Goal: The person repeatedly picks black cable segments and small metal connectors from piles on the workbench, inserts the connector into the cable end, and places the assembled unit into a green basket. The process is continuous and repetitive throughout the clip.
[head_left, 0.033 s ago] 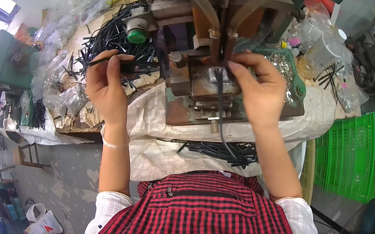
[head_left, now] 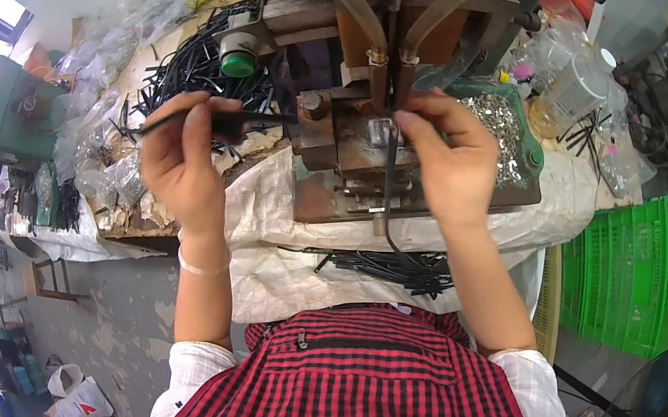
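My left hand [head_left: 184, 169] pinches a thin black strip [head_left: 160, 122] between thumb and fingers, left of the machine. One end of that strip juts out to the left, past my fingertips. At the small metal work block [head_left: 378, 132] under the press head [head_left: 383, 74], my right hand [head_left: 456, 163] has thumb and forefinger closed at the upper end of another black strip [head_left: 388, 178]. That strip hangs toward me over the front of the machine base [head_left: 320, 197]. My fingertips partly hide its upper end.
Black strips lie in a large heap [head_left: 203, 65] at the left and a smaller pile [head_left: 386, 267] nearest me. Shiny metal bits fill a green tray [head_left: 526, 184] to the right. A green button [head_left: 239, 65], a clear plastic jar [head_left: 564, 97] and green crates [head_left: 627, 269] surround the work.
My right fingertips have moved slightly left, to the strip's upper end, and its lower part has swung left and up. My left hand has shifted a little left, with its strip tilting down leftward.
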`<state>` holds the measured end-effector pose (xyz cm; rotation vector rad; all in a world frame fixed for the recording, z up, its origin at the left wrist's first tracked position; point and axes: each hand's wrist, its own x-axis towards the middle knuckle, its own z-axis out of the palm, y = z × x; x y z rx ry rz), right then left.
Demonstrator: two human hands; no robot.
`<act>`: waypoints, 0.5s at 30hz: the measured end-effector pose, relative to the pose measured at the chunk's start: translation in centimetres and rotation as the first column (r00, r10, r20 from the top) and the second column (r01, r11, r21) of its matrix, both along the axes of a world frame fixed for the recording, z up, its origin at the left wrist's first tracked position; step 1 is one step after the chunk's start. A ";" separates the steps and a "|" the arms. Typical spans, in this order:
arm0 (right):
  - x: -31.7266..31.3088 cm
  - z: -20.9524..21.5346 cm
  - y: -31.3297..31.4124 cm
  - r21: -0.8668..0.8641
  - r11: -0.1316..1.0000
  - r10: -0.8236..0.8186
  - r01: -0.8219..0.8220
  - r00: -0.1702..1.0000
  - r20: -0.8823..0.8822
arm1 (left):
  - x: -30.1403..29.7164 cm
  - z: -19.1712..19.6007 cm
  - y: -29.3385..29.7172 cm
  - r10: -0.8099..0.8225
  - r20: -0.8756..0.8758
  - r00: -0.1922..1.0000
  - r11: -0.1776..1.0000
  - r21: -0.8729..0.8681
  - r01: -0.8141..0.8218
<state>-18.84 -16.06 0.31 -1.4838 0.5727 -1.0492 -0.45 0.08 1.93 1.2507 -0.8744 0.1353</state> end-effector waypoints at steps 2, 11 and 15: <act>0.5 -0.3 0.6 0.163 0.983 0.063 -0.088 0.987 0.149 | -1.6 3.8 -0.5 -0.143 0.273 0.951 0.984 -0.062 0.166; -0.3 4.1 1.1 0.287 0.922 0.229 -0.261 0.963 0.141 | -1.7 5.0 -2.5 -0.156 0.224 0.962 0.979 -0.097 0.181; -2.7 3.5 1.1 -0.010 0.967 0.254 -0.256 0.965 -0.061 | -4.2 4.0 -0.4 -0.206 0.648 0.733 0.971 0.227 0.071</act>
